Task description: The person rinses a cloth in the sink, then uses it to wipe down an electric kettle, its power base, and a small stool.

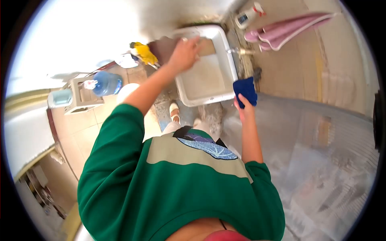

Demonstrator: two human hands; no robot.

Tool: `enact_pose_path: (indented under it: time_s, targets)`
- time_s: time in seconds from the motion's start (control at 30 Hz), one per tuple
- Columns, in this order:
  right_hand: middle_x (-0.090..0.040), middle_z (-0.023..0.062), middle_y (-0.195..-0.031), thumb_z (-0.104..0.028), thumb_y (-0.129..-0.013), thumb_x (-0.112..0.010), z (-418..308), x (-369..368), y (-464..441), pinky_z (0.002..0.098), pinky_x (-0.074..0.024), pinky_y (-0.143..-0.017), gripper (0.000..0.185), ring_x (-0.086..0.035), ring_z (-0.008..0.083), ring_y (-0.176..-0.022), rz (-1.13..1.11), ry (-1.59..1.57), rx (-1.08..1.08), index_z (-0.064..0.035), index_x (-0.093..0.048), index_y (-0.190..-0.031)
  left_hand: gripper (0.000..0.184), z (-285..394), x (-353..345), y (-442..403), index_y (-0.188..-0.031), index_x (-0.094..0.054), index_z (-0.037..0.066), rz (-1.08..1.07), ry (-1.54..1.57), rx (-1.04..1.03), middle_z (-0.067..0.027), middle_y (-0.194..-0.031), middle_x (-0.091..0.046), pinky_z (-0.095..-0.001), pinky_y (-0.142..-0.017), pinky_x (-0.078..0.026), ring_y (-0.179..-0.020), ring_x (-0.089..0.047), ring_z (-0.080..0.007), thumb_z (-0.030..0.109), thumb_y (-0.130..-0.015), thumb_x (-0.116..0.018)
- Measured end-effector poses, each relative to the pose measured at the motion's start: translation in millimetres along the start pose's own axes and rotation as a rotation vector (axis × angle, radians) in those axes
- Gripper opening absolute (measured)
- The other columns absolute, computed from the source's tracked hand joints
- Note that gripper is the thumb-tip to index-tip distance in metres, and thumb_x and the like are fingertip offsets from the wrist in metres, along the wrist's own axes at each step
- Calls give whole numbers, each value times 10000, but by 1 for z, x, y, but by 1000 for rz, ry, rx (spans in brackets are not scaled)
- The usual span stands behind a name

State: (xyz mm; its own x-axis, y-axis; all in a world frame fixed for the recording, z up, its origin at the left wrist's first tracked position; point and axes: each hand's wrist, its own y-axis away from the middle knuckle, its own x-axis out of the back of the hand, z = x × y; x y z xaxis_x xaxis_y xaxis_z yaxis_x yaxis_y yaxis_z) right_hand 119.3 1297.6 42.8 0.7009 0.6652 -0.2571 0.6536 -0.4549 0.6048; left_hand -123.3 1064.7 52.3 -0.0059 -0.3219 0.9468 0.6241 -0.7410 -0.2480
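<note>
My left hand [185,55] is over the upper left part of a white sink [232,70], fingers stretched out and slightly blurred. Nothing shows in its grasp. Beside it, a dark brown piece [161,47], perhaps a cloth, lies across the sink's left rim; whether my fingers touch it, I cannot tell. Right of the basin, my right hand [243,105] grips a folded dark blue cloth [245,89] near the sink's lower right corner.
A tap [244,52] juts in from the right wall. Above it are a white spray bottle [248,17] and a hanging pink cloth [295,29]. A yellow cloth [145,53] is left of the sink. A blue water jug [107,83] rests on a dispenser [82,96].
</note>
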Motion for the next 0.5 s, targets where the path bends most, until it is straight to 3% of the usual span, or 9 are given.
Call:
enact_pose_path:
  time_s: [0.03, 0.07, 0.13, 0.17, 0.2, 0.27, 0.33, 0.4, 0.5]
  targets:
    - [-631, 42, -1032, -67, -765, -702, -1, -1, 4, 428, -462, -815, 386, -605, 220, -927, -15, 42, -6, -95, -585, -1132, 557, 7, 11, 34, -1263, -469, 112, 4, 79, 3, -154, -1336, -411, -417, -984, -369, -1208, -423, -322, 204, -748, -662]
    - [-630, 33, -1037, -91, -769, -711, -3, -2, 8, 427, -458, -800, 397, -604, 208, -923, -33, 86, -13, -110, -580, -1144, 504, 15, 30, 76, -1226, -497, 88, 8, 135, -22, -157, -1299, -443, -417, -977, -374, -1199, -437, -316, 170, -751, -642]
    - [-624, 6, -1068, -178, -790, -718, -10, -6, 17, 424, -451, -785, 405, -592, 178, -940, -129, 97, 35, -137, -568, -1164, 473, 31, 31, 176, -1203, -522, 86, -82, 113, 150, -159, -1293, -456, -408, -965, -382, -1190, -446, -310, 154, -749, -634]
    - [-619, -6, -1082, -220, -801, -711, -13, -6, 19, 424, -448, -784, 407, -586, 170, -948, -174, 91, 41, -140, -563, -1172, 423, 39, 28, 233, -1118, -557, 86, -133, 124, 282, -133, -1237, -481, -403, -929, -393, -1129, -475, -313, 124, -710, -660]
    - [-614, -18, -1096, -262, -811, -704, -14, -5, 19, 424, -445, -784, 413, -580, 162, -956, -217, 84, 38, -143, -558, -1179, 383, 55, 47, 281, -1113, -561, 89, -348, 124, 479, -131, -1201, -514, -406, -898, -411, -1101, -494, -310, 129, -742, -645]
    - [-605, -27, -1124, -314, -825, -683, -21, -1, 17, 425, -444, -778, 412, -566, 157, -997, -319, 56, 2, -141, -562, -1178, 297, 85, 43, 399, -1049, -590, 97, -335, 129, 805, -122, -1034, -591, -409, -842, -448, -1022, -543, -305, 155, -764, -651]
    - [-597, 0, -1150, -317, -839, -662, -33, 1, 21, 406, -450, -779, 428, -558, 173, -1031, -235, 18, -88, -137, -543, -1209, 252, 136, 58, 490, -996, -612, 113, -381, 176, 1214, -120, -1048, -590, -414, -815, -464, -984, -562, -307, 189, -761, -662]
    - [-585, 36, -1172, -302, -858, -638, -41, 30, -8, 395, -459, -793, 438, -549, 199, -1057, -607, -67, -133, -118, -518, -1237, 246, 189, 48, 581, -964, -624, 127, -399, 253, 1528, -117, -1039, -603, -411, -808, -475, -965, -577, -297, 220, -740, -671]
    - [-587, 61, -1148, -260, -871, -617, -47, 32, -4, 385, -475, -804, 422, -559, 235, -1040, -694, -205, -161, -91, -503, -1240, 255, 266, 23, 676, -925, -638, 121, -461, 429, 1765, -116, -967, -641, -394, -817, -482, -960, -590, -287, 238, -700, -664]
